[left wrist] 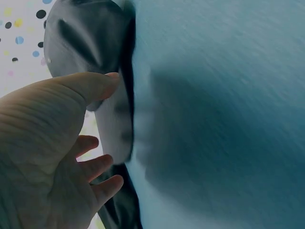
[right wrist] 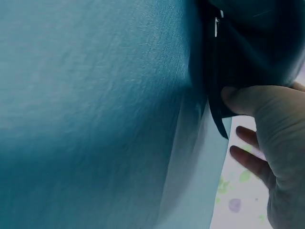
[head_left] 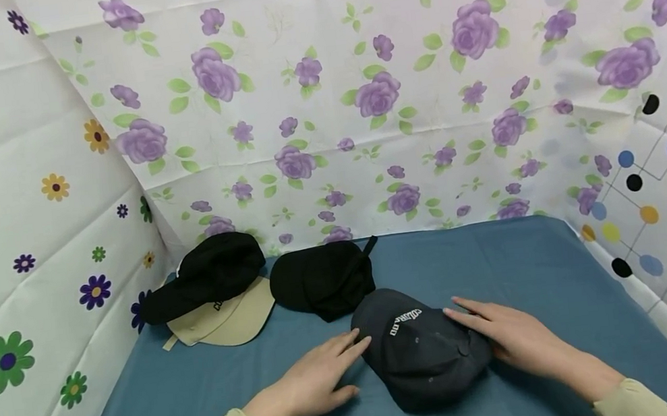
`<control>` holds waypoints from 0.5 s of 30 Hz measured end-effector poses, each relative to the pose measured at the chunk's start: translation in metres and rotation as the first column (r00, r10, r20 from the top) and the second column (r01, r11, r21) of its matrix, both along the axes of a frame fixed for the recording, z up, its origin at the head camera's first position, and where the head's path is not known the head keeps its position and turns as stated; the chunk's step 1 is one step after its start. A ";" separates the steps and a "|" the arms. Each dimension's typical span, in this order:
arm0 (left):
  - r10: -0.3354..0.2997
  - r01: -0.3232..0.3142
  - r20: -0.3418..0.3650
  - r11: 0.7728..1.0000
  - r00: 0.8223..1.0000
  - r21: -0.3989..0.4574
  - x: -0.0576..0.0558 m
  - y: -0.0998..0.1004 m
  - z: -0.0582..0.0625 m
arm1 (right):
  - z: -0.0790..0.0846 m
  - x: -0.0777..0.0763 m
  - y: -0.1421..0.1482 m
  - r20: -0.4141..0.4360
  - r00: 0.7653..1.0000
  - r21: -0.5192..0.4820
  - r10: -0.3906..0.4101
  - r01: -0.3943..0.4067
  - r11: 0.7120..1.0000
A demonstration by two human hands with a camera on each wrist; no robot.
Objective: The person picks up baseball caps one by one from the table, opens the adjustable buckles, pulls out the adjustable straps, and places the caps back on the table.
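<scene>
A dark navy baseball cap (head_left: 430,350) with white lettering lies on the blue cloth, its brim pointing to the back left. My left hand (head_left: 314,376) is beside the brim, index and middle fingertips at its edge, thumb spread apart. In the left wrist view the grey-looking brim (left wrist: 113,124) is beyond the spread fingers. On the cap's other side, my right hand (head_left: 515,338) has its fingers stretched along the crown. The right wrist view has the right thumb (right wrist: 243,100) against the cap's lower edge, near a thin strap end (right wrist: 220,126).
At the back left, a black cap (head_left: 212,275) lies on top of a beige cap (head_left: 241,316). Another black cap (head_left: 316,277) with a raised strap sits just behind the navy brim. Patterned cloth walls (head_left: 322,101) enclose the blue-covered table (head_left: 466,255) at the back and sides.
</scene>
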State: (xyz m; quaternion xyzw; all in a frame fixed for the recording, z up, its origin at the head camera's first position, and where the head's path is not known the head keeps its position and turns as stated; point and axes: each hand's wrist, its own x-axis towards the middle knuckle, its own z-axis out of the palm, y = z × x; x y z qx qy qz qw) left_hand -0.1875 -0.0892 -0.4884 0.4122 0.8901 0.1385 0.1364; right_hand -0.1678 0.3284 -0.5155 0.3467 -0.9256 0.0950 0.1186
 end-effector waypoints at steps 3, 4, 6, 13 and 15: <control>0.053 -0.053 0.000 0.999 0.999 0.003 0.003 -0.011 -0.003 | 0.001 -0.007 -0.009 -0.043 0.996 -0.007 0.073 -0.074 0.997; 0.066 -0.066 0.001 0.998 0.998 0.006 0.003 -0.014 -0.003 | 0.001 -0.009 -0.011 -0.050 0.994 -0.023 0.093 -0.095 0.995; 0.085 -0.085 0.013 0.996 0.996 0.017 0.004 -0.019 -0.004 | 0.004 -0.011 -0.015 -0.039 0.994 -0.064 0.106 -0.108 0.992; 0.126 -0.130 0.076 0.991 0.989 0.046 0.002 -0.028 -0.002 | 0.028 -0.004 -0.039 0.267 0.963 -0.364 -0.037 0.136 0.921; 0.135 -0.141 0.092 0.988 0.987 0.057 0.002 -0.031 -0.001 | 0.038 -0.003 -0.045 0.337 0.940 -0.452 -0.055 0.213 0.866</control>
